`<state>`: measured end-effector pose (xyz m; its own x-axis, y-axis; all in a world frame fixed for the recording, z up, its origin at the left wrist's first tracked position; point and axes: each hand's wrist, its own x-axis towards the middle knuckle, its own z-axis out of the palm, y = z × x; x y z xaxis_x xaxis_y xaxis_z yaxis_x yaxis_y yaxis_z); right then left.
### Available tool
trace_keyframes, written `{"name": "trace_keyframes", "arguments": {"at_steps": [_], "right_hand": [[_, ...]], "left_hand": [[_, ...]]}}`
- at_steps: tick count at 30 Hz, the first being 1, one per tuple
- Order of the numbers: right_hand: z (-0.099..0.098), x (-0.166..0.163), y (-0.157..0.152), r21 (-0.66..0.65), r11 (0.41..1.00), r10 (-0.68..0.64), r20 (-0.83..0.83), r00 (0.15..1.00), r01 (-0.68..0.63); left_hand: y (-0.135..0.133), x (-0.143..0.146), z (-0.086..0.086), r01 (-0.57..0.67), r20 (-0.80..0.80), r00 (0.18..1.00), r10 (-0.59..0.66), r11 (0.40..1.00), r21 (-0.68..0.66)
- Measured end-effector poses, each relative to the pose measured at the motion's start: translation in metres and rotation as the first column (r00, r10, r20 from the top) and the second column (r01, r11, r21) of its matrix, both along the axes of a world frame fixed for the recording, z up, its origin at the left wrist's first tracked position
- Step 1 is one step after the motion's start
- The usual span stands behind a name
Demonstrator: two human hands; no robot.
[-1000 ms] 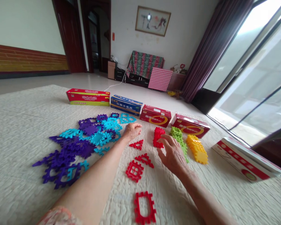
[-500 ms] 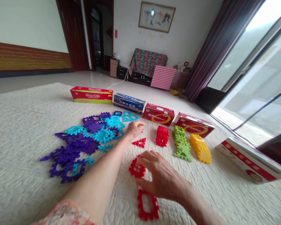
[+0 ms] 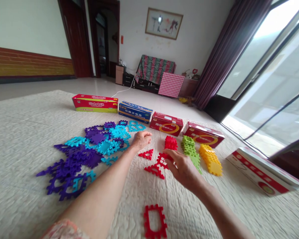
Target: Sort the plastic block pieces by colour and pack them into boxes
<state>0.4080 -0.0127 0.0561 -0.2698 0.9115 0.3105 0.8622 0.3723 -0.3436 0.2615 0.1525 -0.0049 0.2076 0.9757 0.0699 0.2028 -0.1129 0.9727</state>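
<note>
"Seeing any change?"

"Left grip (image 3: 141, 140) is curled closed, unmoved, just right of the purple and cyan pile (image 3: 97, 138); right grip (image 3: 182, 166) has carried the red window piece (image 3: 161, 160) forward, pinching its right edge."

"What's around it?"

"Red triangle (image 3: 151, 154) to its left, arched red piece (image 3: 156, 166) nearer, red stack (image 3: 171, 142) just beyond, green stack (image 3: 190, 149) right."

Cream quilted cover (image 3: 35, 122) strewn with interlocking plastic tiles.
Purple tiles (image 3: 74, 159) and turquoise tiles (image 3: 119, 132) heap at left; red tiles (image 3: 170, 142) mid-frame; green (image 3: 190, 151) and yellow (image 3: 211, 161) rows right; cartons (image 3: 136, 113) behind.
</note>
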Motion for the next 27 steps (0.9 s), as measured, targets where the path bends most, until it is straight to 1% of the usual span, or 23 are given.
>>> {"name": "trace_keyframes", "arguments": {"at_steps": [3, 6, 8, 11, 15, 19, 21, 23, 25, 27], "right_hand": [[-0.004, 0.015, 0.006, -0.039, 0.997, -0.061, 0.086, 0.994, 0.064], [-0.006, 0.018, 0.004, -0.047, 0.986, -0.148, 0.192, 0.97, 0.16], [-0.007, 0.016, 0.002, -0.075, 0.978, -0.174, 0.234, 0.957, 0.196], [-0.012, 0.014, 0.0, -0.115, 0.968, -0.188, 0.26, 0.947, 0.224], [-0.018, 0.013, -0.001, -0.098, 0.967, -0.204, 0.259, 0.944, 0.236], [-0.015, 0.01, -0.003, -0.099, 0.969, -0.189, 0.303, 0.934, 0.228], [-0.011, 0.009, -0.002, -0.055, 0.973, -0.197, 0.321, 0.926, 0.226], [-0.009, 0.01, 0.002, 0.031, 0.975, -0.218, 0.326, 0.92, 0.22], [-0.011, 0.014, 0.006, 0.121, 0.971, -0.235, 0.328, 0.915, 0.206], [-0.016, 0.017, 0.01, 0.175, 0.966, -0.241, 0.334, 0.911, 0.191]], "left_hand": [[0.0, 0.0, 0.0, 0.001, -0.004, 1.0, -0.001, 1.0, 0.005], [0.0, -0.001, 0.0, -0.002, -0.012, 1.0, 0.002, 1.0, 0.011], [0.0, -0.001, -0.001, -0.002, -0.016, 1.0, 0.003, 1.0, 0.018], [0.001, 0.0, -0.001, 0.0, -0.019, 1.0, 0.001, 1.0, 0.029], [0.002, 0.0, -0.002, -0.002, -0.015, 1.0, 0.003, 0.999, 0.032], [0.0, 0.0, -0.001, -0.001, -0.026, 1.0, 0.001, 1.0, 0.015], [0.0, 0.0, 0.0, -0.001, -0.029, 1.0, 0.001, 1.0, 0.012], [0.0, 0.0, 0.0, 0.0, -0.028, 1.0, 0.001, 1.0, 0.014], [0.001, 0.0, -0.001, 0.002, -0.024, 1.0, -0.001, 1.0, 0.021], [0.001, 0.0, -0.001, 0.002, -0.018, 1.0, -0.002, 1.0, 0.023]]}}
